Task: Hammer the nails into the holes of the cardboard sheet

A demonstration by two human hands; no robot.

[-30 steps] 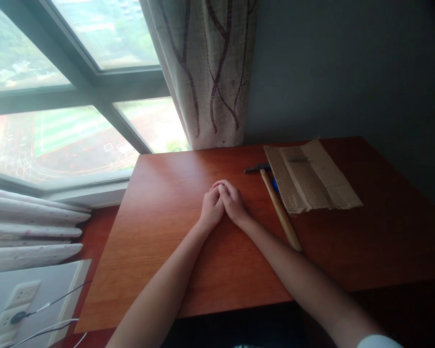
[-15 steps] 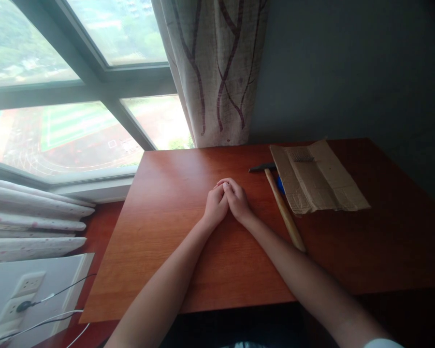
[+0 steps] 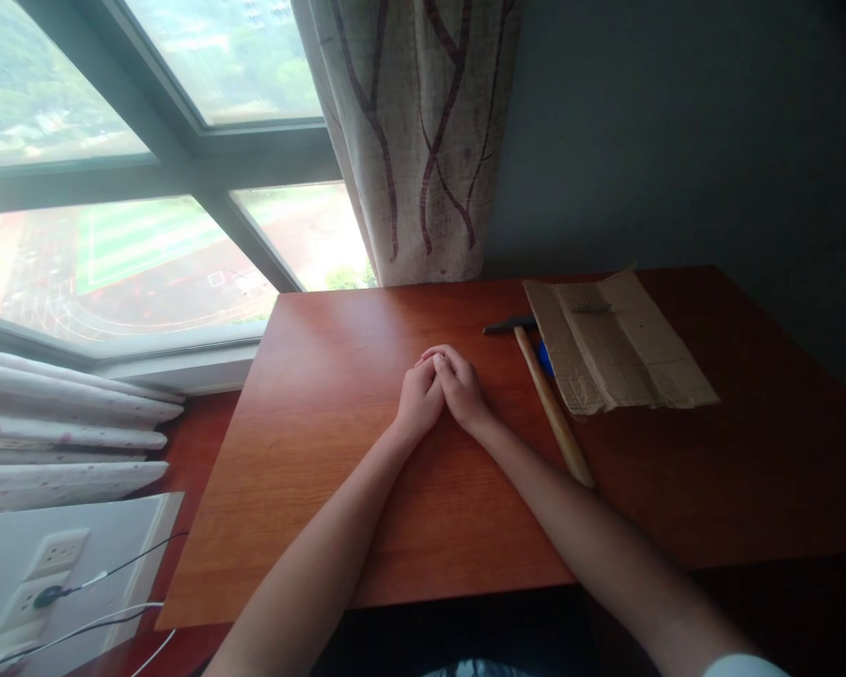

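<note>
My left hand (image 3: 419,400) and my right hand (image 3: 460,387) are clasped together on the brown wooden table (image 3: 289,489). Both are closed, the right fingers folded over the left ones, and no object shows between them. To the right of my hands lies a hammer (image 3: 551,414), its wooden handle pointing toward me and its dark head at the far end. A folded piece of brown cardboard (image 3: 666,362) rests beside it, seeming to cover part of the head. Between handle and cardboard a blue thing (image 3: 545,358) peeks out, mostly hidden.
On top of the cardboard sits a small grey textured patch (image 3: 588,300), too unclear to name. A window (image 3: 204,150) and a patterned curtain (image 3: 423,141) stand beyond the table. At lower left, cables run from a wall socket (image 3: 49,592) near the table's edge.
</note>
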